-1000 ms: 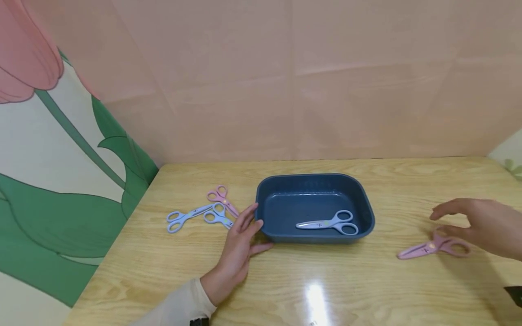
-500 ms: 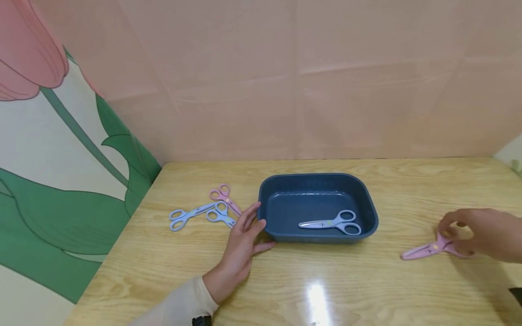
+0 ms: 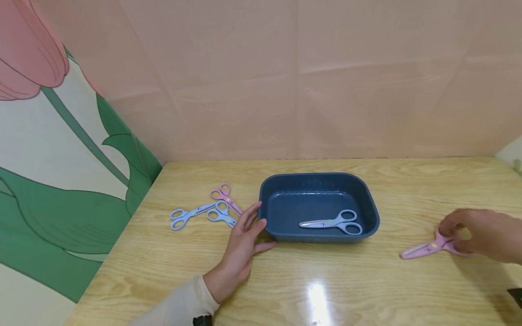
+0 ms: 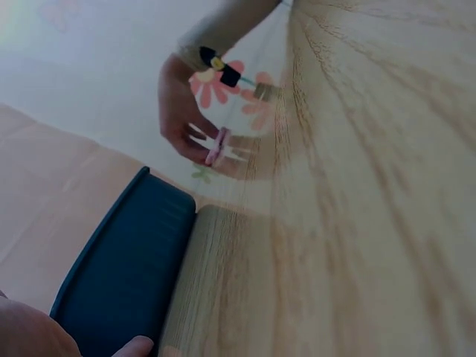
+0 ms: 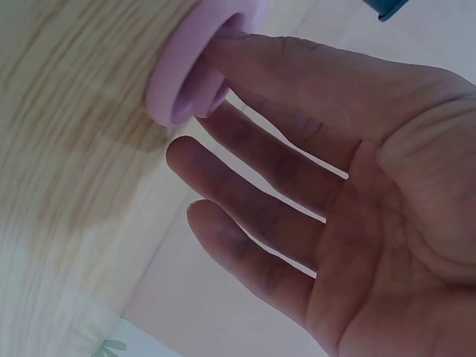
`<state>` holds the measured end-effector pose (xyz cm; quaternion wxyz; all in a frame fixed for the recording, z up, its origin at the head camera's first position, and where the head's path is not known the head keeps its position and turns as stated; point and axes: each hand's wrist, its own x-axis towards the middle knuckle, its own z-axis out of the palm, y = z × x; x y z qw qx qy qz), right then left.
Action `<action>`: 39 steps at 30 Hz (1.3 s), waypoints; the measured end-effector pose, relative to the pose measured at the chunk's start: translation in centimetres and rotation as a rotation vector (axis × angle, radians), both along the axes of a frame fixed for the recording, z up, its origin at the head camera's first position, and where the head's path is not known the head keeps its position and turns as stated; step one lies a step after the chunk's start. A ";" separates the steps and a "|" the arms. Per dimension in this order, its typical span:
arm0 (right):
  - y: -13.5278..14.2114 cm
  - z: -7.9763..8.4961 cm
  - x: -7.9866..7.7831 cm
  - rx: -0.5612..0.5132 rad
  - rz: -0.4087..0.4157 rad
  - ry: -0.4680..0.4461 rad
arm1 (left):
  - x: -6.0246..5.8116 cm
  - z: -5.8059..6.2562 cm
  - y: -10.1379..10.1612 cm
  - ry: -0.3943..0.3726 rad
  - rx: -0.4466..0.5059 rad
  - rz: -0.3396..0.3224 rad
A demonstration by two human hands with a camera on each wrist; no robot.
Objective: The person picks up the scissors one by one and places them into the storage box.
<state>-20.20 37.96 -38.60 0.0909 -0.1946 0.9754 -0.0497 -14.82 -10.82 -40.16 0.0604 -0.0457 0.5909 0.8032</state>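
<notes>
My right hand (image 3: 487, 233) pinches the handle of pink scissors (image 3: 426, 249) at the right of the table, blades pointing left. In the right wrist view the thumb lies in the pink handle loop (image 5: 172, 82) while the other fingers reach out beneath it. At the left end of a dark blue rectangular bin (image 3: 314, 238), my left hand (image 3: 238, 253) rests its fairly straight fingers against the wall and corner. Light blue scissors (image 3: 328, 223) lie inside the bin. The left wrist view shows the bin (image 4: 126, 256) and, beyond it, the pink scissors (image 4: 218, 147) tilted up.
Left of the bin lie pink scissors (image 3: 224, 196), blue scissors (image 3: 184, 217) and a second blue pair (image 3: 222, 216), close together and partly behind the left hand. The wooden table (image 3: 367, 290) ends at a pinkish backdrop (image 3: 293, 90). A flower-patterned panel (image 3: 81, 226) stands at left.
My right hand has come down onto the pink scissors and its fingers have closed on the handle. The left hand keeps its place at the bin; the view has shifted slightly.
</notes>
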 end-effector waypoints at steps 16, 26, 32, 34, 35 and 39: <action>-0.9 -0.5 -0.2 0.031 -0.006 0.046 | -0.1 0.0 0.0 0.003 -0.001 0.006; -3.0 -0.2 0.4 0.000 -0.006 0.102 | -0.1 -0.1 0.0 0.011 -0.001 0.000; -3.9 -0.4 0.7 -0.027 0.000 0.133 | -0.2 -0.1 0.0 0.010 -0.003 -0.002; -4.2 -0.4 0.8 -0.037 0.007 0.137 | -0.2 -0.1 0.0 0.011 -0.002 -0.003; -4.3 -0.5 0.8 -0.041 0.010 0.138 | -0.2 -0.1 0.0 0.011 -0.003 -0.003; -4.6 -0.4 0.9 -0.046 0.010 0.134 | -0.1 -0.1 0.0 0.008 -0.005 -0.003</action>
